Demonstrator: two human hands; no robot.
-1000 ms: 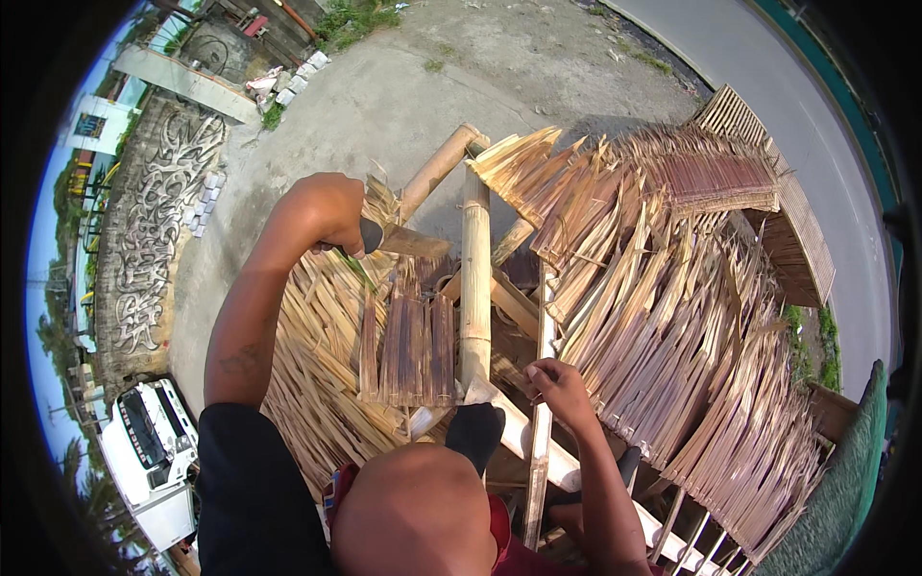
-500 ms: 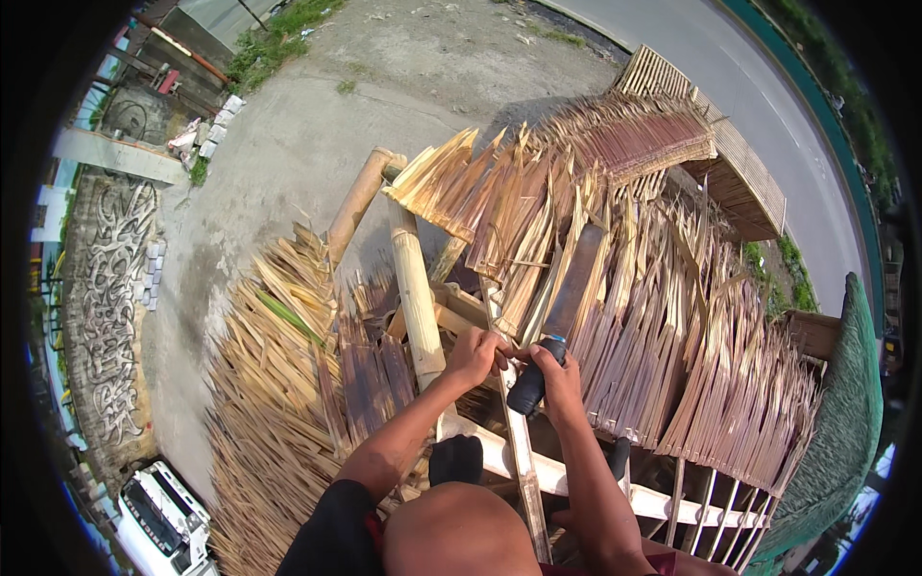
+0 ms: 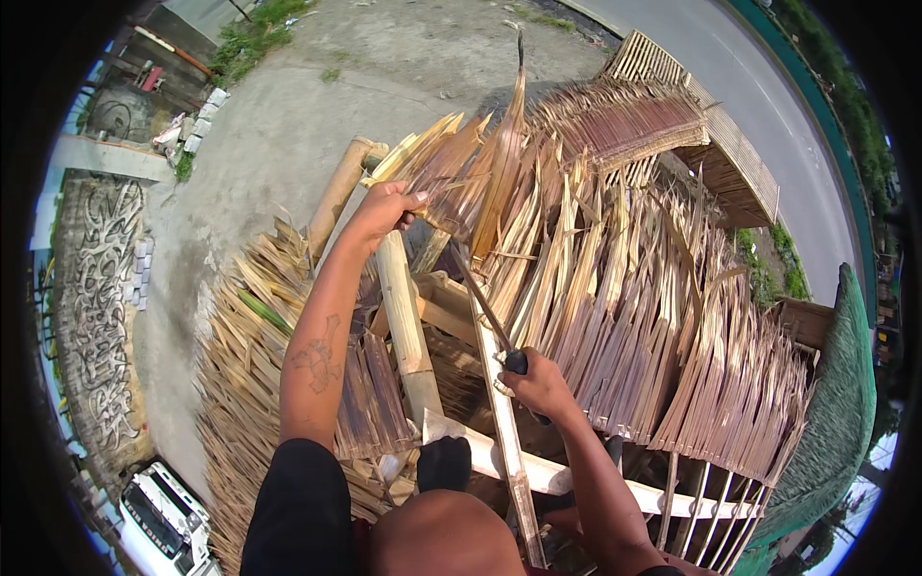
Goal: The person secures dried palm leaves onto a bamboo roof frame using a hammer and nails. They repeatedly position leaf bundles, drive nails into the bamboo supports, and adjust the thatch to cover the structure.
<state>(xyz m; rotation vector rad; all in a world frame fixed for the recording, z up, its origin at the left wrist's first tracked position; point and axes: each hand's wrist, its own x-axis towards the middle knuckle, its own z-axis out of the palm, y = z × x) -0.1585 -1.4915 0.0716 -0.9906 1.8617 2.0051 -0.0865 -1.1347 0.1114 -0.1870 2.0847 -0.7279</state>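
Note:
My left hand reaches forward and is closed on the near left corner of a thatch panel of dried palm leaves. In my right hand is the black handle of a machete. Its dark blade slants forward and left, with its tip at the lower edge of that panel, between my hands; whether it touches is hard to tell. One long leaf sticks up from the panel. Beneath lie a thick bamboo pole and a narrow bamboo strip.
Overlapping thatch covers the right side, and more loose thatch slopes down at left. A pale split bamboo crosses in front of me above open gaps. Green netting hangs far right. A white vehicle stands below left, beside concrete ground.
My left hand has moved forward and left, from beside my right hand to the thatch panel's corner. The machete has swung from pointing forward-right to pointing forward-left. A long leaf now stands up.

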